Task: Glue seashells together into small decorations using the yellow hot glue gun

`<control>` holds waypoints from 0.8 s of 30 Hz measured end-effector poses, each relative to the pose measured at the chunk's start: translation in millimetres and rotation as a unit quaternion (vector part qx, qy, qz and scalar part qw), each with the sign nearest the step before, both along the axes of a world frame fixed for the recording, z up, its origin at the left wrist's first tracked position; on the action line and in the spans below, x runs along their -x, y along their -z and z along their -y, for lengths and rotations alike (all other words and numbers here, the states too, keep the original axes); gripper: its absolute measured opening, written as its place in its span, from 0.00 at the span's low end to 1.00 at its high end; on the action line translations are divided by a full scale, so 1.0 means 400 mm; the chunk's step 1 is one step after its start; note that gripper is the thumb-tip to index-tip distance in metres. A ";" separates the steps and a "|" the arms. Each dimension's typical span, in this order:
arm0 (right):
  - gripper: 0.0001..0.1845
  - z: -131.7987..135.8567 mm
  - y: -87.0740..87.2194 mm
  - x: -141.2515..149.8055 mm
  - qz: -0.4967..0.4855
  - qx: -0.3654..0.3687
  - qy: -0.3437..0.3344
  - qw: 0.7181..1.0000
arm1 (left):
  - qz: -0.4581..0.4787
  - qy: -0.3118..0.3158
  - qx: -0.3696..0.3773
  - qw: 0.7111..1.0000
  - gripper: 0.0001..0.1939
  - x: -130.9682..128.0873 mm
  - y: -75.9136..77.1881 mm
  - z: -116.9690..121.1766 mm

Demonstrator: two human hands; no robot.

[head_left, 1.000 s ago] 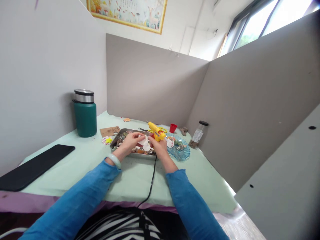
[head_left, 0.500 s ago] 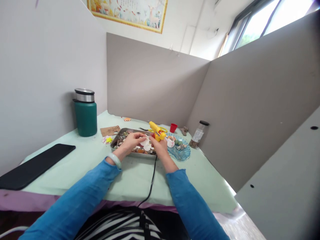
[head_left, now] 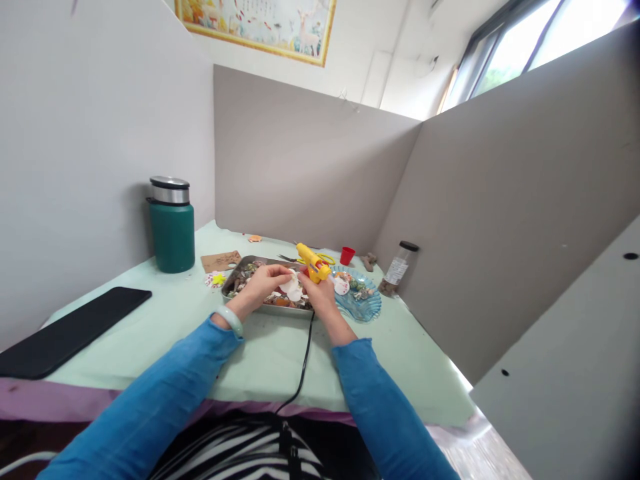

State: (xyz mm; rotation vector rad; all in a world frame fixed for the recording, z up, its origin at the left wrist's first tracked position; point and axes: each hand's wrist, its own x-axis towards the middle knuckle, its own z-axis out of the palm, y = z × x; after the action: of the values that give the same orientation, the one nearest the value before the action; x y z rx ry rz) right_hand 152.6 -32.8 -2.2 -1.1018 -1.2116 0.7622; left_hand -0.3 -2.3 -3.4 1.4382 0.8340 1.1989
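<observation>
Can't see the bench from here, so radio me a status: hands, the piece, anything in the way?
Left hand pinching white piece; right hand gripping yellow glue gun; both above metal tray; black cord close by, possible snag.

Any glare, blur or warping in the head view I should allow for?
Head view: the window is blown out near its top; walls and window tilt with wide-angle distortion; the right edge darkens; small pieces in the metal tray are too soft to separate.

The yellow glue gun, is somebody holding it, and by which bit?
The right hand holds the glue gun just below its yellow body; the hand hides the exact grip.
</observation>
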 end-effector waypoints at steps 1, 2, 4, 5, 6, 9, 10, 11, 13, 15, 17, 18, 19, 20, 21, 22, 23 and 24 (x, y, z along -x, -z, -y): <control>0.16 0.000 0.000 0.000 0.000 -0.001 -0.001 1.000 | 0.000 0.001 0.000 1.000 0.15 0.000 0.000 0.000; 0.17 0.000 0.000 0.000 0.001 -0.002 -0.002 1.000 | -0.001 0.002 -0.001 1.000 0.15 0.000 0.000 0.000; 0.17 0.001 0.000 -0.001 0.003 -0.001 -0.003 1.000 | -0.002 0.002 -0.003 1.000 0.15 0.000 0.000 -0.001; 0.17 0.002 -0.001 0.000 0.003 -0.001 -0.003 1.000 | -0.003 0.002 -0.005 1.000 0.15 0.001 0.000 -0.001; 0.16 0.002 -0.001 0.000 0.002 -0.001 -0.004 1.000 | -0.004 0.002 -0.006 1.000 0.15 0.001 0.000 -0.002; 0.16 0.002 -0.002 0.000 -0.004 -0.005 -0.009 1.000 | -0.005 0.003 -0.008 1.000 0.15 0.000 0.001 -0.002; 0.15 0.000 -0.001 -0.001 -0.007 -0.007 -0.009 1.000 | -0.005 0.003 -0.008 1.000 0.16 0.000 0.001 -0.001; 0.15 -0.002 0.000 -0.001 -0.011 -0.011 -0.009 1.000 | -0.005 0.004 -0.008 1.000 0.16 0.000 0.001 -0.001; 0.14 -0.008 0.004 -0.003 -0.022 -0.018 -0.010 1.000 | -0.005 0.008 -0.006 1.000 0.18 -0.001 -0.001 0.003; 0.14 -0.016 0.010 -0.004 -0.037 -0.025 -0.008 0.999 | -0.007 0.021 -0.004 1.000 0.21 -0.002 -0.004 0.007; 0.15 -0.023 0.016 -0.005 -0.053 -0.030 -0.005 0.998 | -0.009 0.034 -0.002 0.999 0.24 -0.003 -0.006 0.010; 0.15 -0.026 0.018 -0.005 -0.062 -0.032 -0.003 0.998 | -0.009 0.036 -0.001 0.999 0.25 -0.003 -0.007 0.011; 0.15 -0.027 0.019 -0.005 -0.070 -0.034 0.000 0.997 | -0.007 0.033 0.000 0.999 0.26 -0.004 -0.007 0.011; 0.16 -0.029 0.019 -0.004 -0.077 -0.036 0.002 0.996 | -0.006 0.027 0.002 1.000 0.25 -0.005 -0.007 0.011; 0.16 -0.029 0.019 -0.004 -0.083 -0.037 0.002 0.996 | -0.004 0.021 0.005 1.000 0.23 -0.005 -0.006 0.010; 0.15 -0.028 0.018 -0.004 -0.088 -0.037 0.002 0.995 | -0.003 0.015 0.007 1.000 0.22 -0.006 -0.005 0.009; 0.15 -0.028 0.017 -0.003 -0.090 -0.035 0.001 0.995 | -0.001 0.010 0.008 1.000 0.21 -0.006 -0.003 0.007; 0.15 -0.027 0.016 -0.003 -0.089 -0.033 -0.002 0.995 | 0.001 0.007 0.007 1.000 0.20 -0.005 -0.002 0.006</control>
State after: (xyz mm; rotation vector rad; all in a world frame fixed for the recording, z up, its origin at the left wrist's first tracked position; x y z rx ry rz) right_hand 153.9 -22.0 -8.8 -0.9559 -1.0813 0.8004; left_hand 1.8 -4.5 -2.7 1.4293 0.8276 1.1815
